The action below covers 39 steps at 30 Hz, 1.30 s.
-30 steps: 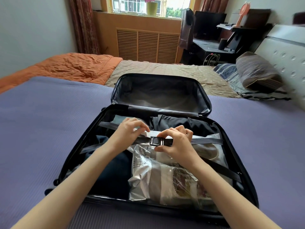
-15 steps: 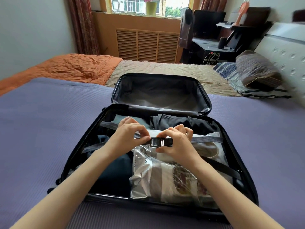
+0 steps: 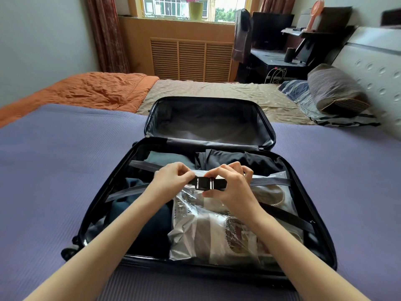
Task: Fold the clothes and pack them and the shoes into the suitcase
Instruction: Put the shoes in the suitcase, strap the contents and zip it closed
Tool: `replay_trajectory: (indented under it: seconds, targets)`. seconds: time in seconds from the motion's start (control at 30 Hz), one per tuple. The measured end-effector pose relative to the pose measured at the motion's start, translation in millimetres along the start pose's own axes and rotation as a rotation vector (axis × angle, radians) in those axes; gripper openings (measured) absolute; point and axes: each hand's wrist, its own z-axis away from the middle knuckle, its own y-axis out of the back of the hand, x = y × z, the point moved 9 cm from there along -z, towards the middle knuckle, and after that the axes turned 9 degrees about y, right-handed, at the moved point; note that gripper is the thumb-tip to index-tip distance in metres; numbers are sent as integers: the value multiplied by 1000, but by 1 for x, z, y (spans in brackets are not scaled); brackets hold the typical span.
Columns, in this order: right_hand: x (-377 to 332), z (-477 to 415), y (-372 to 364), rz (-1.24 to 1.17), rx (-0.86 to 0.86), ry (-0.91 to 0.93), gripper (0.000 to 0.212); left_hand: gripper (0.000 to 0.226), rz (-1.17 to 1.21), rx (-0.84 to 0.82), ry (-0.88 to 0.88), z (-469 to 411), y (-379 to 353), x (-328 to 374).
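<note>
Bed point(image 3: 65, 170): soft, ribbed purple cover, carries open suitcase point(image 3: 208, 124).
Suitcase: hard black shell, grey lining.
Clothes point(image 3: 152, 224): dark soft folds, inside at left and rear.
Shoes point(image 3: 236, 231): inside at right, in crinkled glossy bag point(image 3: 191, 235).
Strap point(image 3: 271, 181): flat grey webbing across load.
Buckle point(image 3: 208, 184): small, black, moulded plastic.
Left hand point(image 3: 171, 179): pinches strap end.
Right hand point(image 3: 234, 185): pinches buckle.
Risk: latch state unclear. If half-seated, strap likely springs loose. Slick bag film may snag in clasp.
</note>
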Motion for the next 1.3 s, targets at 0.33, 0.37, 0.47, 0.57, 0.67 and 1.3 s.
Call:
replay_trajectory:
  seconds: [0.33,0.37,0.47,0.57,0.67,1.3]
  targets:
    - [-2,3,-6,62,-37,3,37,12,86,36,-60,12,3,-4]
    - [-3,3,-7,102,-39,10,38,12,55,84,-89,16,4,0]
    - [-6,2,-5,146,-17,-1,38,12,38,141,-152,23,3,8]
    - [-9,2,-4,146,-18,15,39,11,220,75,-77,22,0,-2]
    - [-7,2,-4,110,-21,6,38,9,347,89,-72,22,4,-6]
    - [5,3,-7,79,-61,-31,40,6,-36,248,-305,8,3,-8]
